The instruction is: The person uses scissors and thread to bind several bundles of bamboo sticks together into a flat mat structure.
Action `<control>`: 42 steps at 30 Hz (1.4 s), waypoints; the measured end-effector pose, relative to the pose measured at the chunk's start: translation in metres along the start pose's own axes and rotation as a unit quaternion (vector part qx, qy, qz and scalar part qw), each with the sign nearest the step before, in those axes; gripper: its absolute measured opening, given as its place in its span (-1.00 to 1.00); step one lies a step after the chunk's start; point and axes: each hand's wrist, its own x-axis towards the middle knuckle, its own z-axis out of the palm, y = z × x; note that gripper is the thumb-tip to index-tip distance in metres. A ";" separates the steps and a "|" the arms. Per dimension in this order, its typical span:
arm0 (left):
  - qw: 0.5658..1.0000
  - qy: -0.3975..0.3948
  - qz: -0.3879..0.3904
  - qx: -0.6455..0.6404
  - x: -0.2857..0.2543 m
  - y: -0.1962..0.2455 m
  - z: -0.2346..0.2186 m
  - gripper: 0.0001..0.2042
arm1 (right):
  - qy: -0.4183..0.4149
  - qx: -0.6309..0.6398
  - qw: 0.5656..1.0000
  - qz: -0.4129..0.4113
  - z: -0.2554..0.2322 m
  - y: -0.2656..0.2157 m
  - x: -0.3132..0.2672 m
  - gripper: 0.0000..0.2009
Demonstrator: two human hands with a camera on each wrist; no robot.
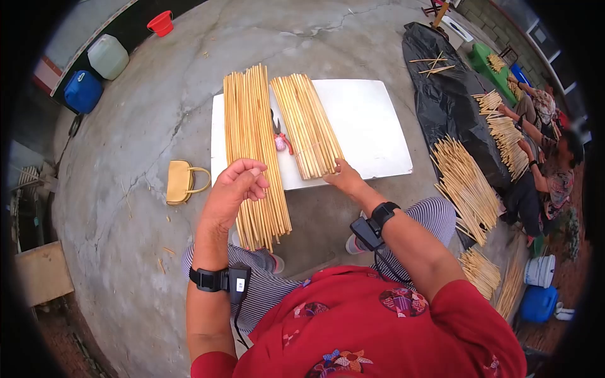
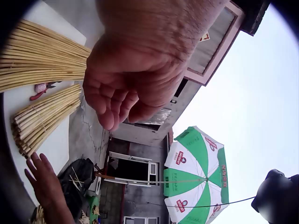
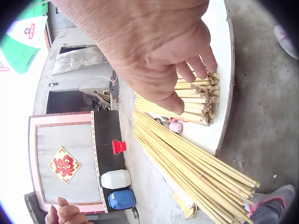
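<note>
A tied bundle of thin, pale sticks (image 1: pixel 305 123) lies on a white board (image 1: pixel 368 129). My right hand (image 1: pixel 348 178) is at the near end of this bundle; its fingers stretch out relaxed over the cut ends in the right wrist view. Left of it lies a longer bundle of sticks (image 1: pixel 247 126), jutting past the board's near edge. Above that longer bundle hovers my left hand (image 1: pixel 238 189), fingers loosely bent, with nothing visible between them in the left wrist view (image 2: pixel 133 88). Pliers with red handles (image 1: pixel 280 138) rest between the two bundles.
A yellow handbag (image 1: pixel 179 183) sits on the concrete floor at left. To the right, black plastic sheeting (image 1: pixel 435 82) carries loose sticks, with a large stick pile (image 1: pixel 465 186) beside it. People (image 1: pixel 554 157) sit handling sticks at far right. A red bucket (image 1: pixel 161 24) stands at the back.
</note>
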 end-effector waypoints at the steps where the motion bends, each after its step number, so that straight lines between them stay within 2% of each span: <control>1: 1.000 -0.005 -0.011 0.004 0.012 -0.008 -0.008 -0.85 | 0.027 -0.040 0.999 -0.016 0.002 0.003 0.010 -0.19; 3: 0.998 0.040 -0.047 0.010 0.027 -0.033 -0.018 -0.86 | 0.081 -0.123 0.988 -0.046 0.011 0.030 0.039 -0.15; 4: 0.995 0.070 -0.070 0.013 0.034 -0.043 -0.020 -0.85 | 0.088 -0.107 0.988 -0.061 0.014 0.033 0.053 -0.08; 5: 0.990 0.100 -0.094 0.017 0.040 -0.050 -0.021 -0.85 | 0.117 -0.151 0.980 -0.056 0.013 0.036 0.067 -0.07; 7: 0.994 0.044 -0.094 0.013 0.042 -0.051 -0.023 -0.86 | 0.168 -0.235 0.957 -0.039 0.015 0.032 0.080 -0.03; 8: 0.995 0.018 -0.093 0.014 0.045 -0.049 -0.024 -0.86 | 0.140 -0.232 0.962 -0.028 0.011 0.044 0.103 0.04; 11: 0.994 0.033 -0.105 0.014 0.056 -0.051 -0.024 -0.85 | -0.005 -0.088 0.993 -0.079 0.002 0.053 0.138 0.09; 15: 0.993 0.054 -0.100 0.010 0.069 -0.052 -0.023 -0.85 | 0.060 -0.141 0.988 -0.004 0.009 0.043 0.138 0.04; 16: 0.993 0.064 -0.104 0.005 0.070 -0.051 -0.023 -0.85 | 0.054 -0.035 0.998 0.010 0.008 0.046 0.134 0.02; 18: 0.991 0.084 -0.103 -0.004 0.073 -0.047 -0.022 -0.85 | 0.043 0.176 0.983 0.033 -0.001 0.049 0.127 -0.02; 21: 0.990 0.103 -0.094 -0.009 0.078 -0.046 -0.019 -0.83 | -0.042 0.234 0.970 0.046 -0.019 0.046 0.127 -0.05; 26: 0.984 0.164 -0.061 -0.043 0.082 -0.051 -0.025 -0.85 | 0.043 0.249 0.967 0.044 -0.047 0.052 0.114 -0.08; 29: 0.972 0.220 -0.008 -0.081 0.079 -0.044 -0.031 -0.84 | 0.087 0.213 0.972 0.047 -0.070 0.055 0.100 -0.10; 32: 0.952 0.275 0.040 -0.128 0.072 -0.035 -0.037 -0.85 | 0.163 0.044 0.985 0.023 -0.079 0.125 0.137 -0.23; 33: 0.944 0.293 0.054 -0.144 0.069 -0.031 -0.040 -0.86 | 0.249 -0.097 0.962 -0.056 -0.074 0.109 0.131 -0.27; 34: 0.939 0.302 0.055 -0.156 0.066 -0.027 -0.042 -0.85 | 0.330 -0.234 0.904 -0.135 -0.069 0.073 0.116 -0.31; 35: 0.936 0.306 0.060 -0.162 0.064 -0.027 -0.045 -0.84 | 0.399 -0.364 0.815 -0.208 -0.060 0.041 0.104 -0.35; 36: 0.933 0.311 0.064 -0.168 0.061 -0.027 -0.048 -0.83 | 0.370 -0.344 0.813 -0.289 -0.047 0.022 0.104 -0.40; 37: 0.930 0.316 0.068 -0.174 0.058 -0.027 -0.052 -0.82 | 0.220 -0.214 0.926 -0.221 -0.026 0.004 0.101 -0.40; 38: 0.929 0.320 0.066 -0.174 0.056 -0.028 -0.055 -0.81 | 0.057 -0.071 0.986 -0.140 -0.003 -0.012 0.099 -0.39; 39: 0.928 0.324 0.064 -0.175 0.054 -0.030 -0.056 -0.81 | -0.036 -0.009 0.996 -0.078 0.028 0.001 0.114 -0.35; 41: 0.927 0.329 0.056 -0.170 0.050 -0.033 -0.059 -0.80 | -0.159 0.089 0.981 0.064 0.085 0.001 0.112 -0.12; 42: 0.929 0.328 0.051 -0.164 0.047 -0.034 -0.062 -0.80 | -0.183 0.053 0.980 0.062 0.107 -0.005 0.112 -0.06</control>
